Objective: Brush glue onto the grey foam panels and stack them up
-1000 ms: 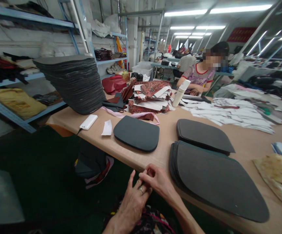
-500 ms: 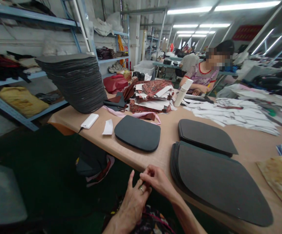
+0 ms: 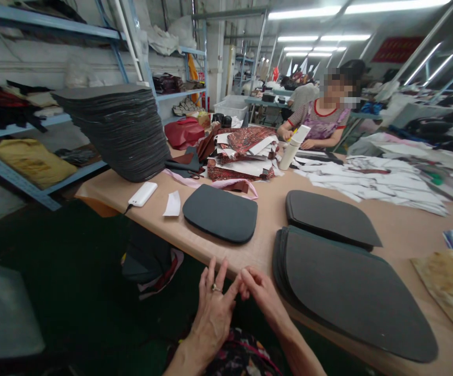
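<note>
My left hand [image 3: 215, 308], with a ring on one finger, has its fingers spread just off the table's front edge. Close against its thumb side is my right hand [image 3: 260, 296], its fingers curled together; whether anything small is between them is hidden. Beyond my hands lies a small dark rounded panel stack [image 3: 220, 214] on the brown table [image 3: 263, 250]. To the right sit a large stack of dark grey panels [image 3: 351, 292] and a smaller dark stack [image 3: 328, 216] behind it.
A tall stack of dark sheets [image 3: 112, 130] rises at the back left, near a white phone-like device [image 3: 143, 194] and a paper slip [image 3: 172, 204]. Patterned pieces [image 3: 245, 149], a white bottle [image 3: 293, 149] and white strips [image 3: 375, 177] lie farther back. Another person [image 3: 324, 117] sits across the table.
My left hand's fingers have spread and turned upward, and my right hand's fingertips have shifted to its thumb side. The person across has raised a hand near the bottle.
</note>
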`<act>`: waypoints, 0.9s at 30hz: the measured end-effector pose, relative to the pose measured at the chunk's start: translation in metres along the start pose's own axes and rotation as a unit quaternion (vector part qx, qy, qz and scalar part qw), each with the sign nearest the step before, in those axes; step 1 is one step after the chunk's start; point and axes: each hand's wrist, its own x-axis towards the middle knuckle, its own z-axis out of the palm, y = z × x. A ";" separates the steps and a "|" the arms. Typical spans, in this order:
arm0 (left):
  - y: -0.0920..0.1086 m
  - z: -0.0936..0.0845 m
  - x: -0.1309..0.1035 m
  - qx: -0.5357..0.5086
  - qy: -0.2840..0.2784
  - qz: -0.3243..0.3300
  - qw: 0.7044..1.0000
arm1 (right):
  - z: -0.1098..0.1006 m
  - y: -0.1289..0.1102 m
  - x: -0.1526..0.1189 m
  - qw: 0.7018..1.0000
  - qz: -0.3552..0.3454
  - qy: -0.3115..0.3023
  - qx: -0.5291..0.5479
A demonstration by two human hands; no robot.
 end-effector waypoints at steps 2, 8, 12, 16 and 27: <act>-0.001 0.005 -0.001 0.022 0.002 0.015 1.000 | 0.002 -0.002 0.001 1.000 0.009 0.002 -0.025; 0.003 0.009 -0.005 -0.058 -0.039 -0.010 0.998 | -0.003 0.001 -0.002 0.993 0.013 -0.097 0.067; 0.010 0.002 -0.003 -0.197 -0.082 -0.086 0.973 | -0.004 0.004 -0.006 0.984 0.014 -0.100 0.146; 0.014 -0.003 0.003 -0.324 -0.115 -0.164 0.925 | 0.003 0.001 -0.009 0.984 0.017 -0.085 0.156; 0.010 -0.001 0.002 -0.383 -0.130 -0.175 0.898 | 0.003 0.002 -0.012 0.995 -0.006 -0.099 -0.033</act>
